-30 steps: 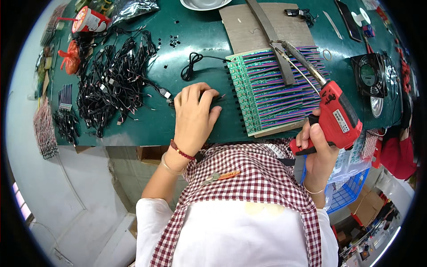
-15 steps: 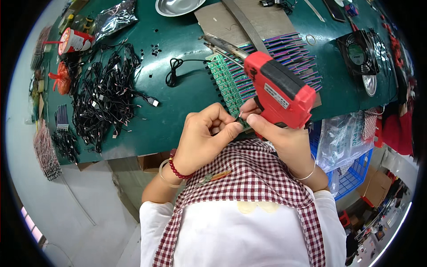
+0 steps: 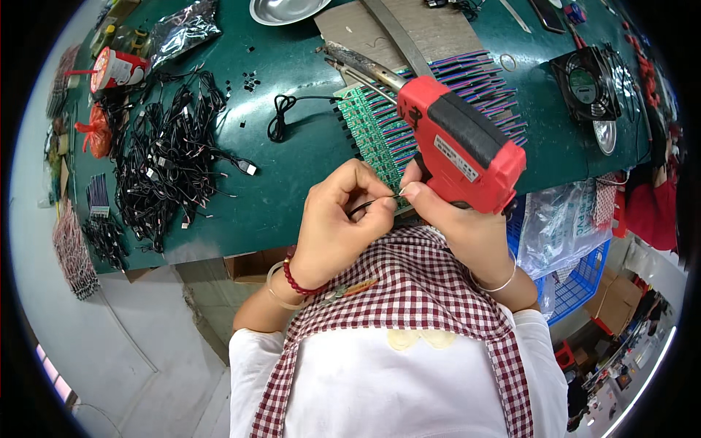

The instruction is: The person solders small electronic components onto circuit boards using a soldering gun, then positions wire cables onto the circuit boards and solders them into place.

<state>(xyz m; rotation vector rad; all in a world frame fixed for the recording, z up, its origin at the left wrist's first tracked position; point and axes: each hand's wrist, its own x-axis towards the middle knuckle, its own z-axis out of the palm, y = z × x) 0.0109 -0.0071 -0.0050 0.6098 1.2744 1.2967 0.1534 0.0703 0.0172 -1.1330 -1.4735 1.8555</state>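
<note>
Between the fingers of my left hand [image 3: 343,215] a thin black cable [image 3: 363,207] is pinched, its end pointing right. My right hand [image 3: 456,219] holds a red and black soldering gun [image 3: 460,142], whose metal tip reaches up and to the left. Thumb and index finger of that same hand meet the cable's stripped wire end. Just beyond my fingers lies a row of green circuit boards [image 3: 370,135]. Multicoloured ribbon wires [image 3: 467,91] run from the boards to the right. One black cable [image 3: 280,120] lies coiled at the boards' far left end.
A big heap of black USB cables [image 3: 164,160] covers the table's left part. Behind it are a red and white cup [image 3: 119,71] and a plastic bag [image 3: 184,33]. A metal bar [image 3: 398,36] rests on cardboard [image 3: 343,33]. At right stand a black fan [image 3: 584,84] and a blue basket [image 3: 584,281].
The cable end in my fingers has turned to lie more level, and my right thumb and index finger have closed on its wires. The soldering gun has shifted slightly.
</note>
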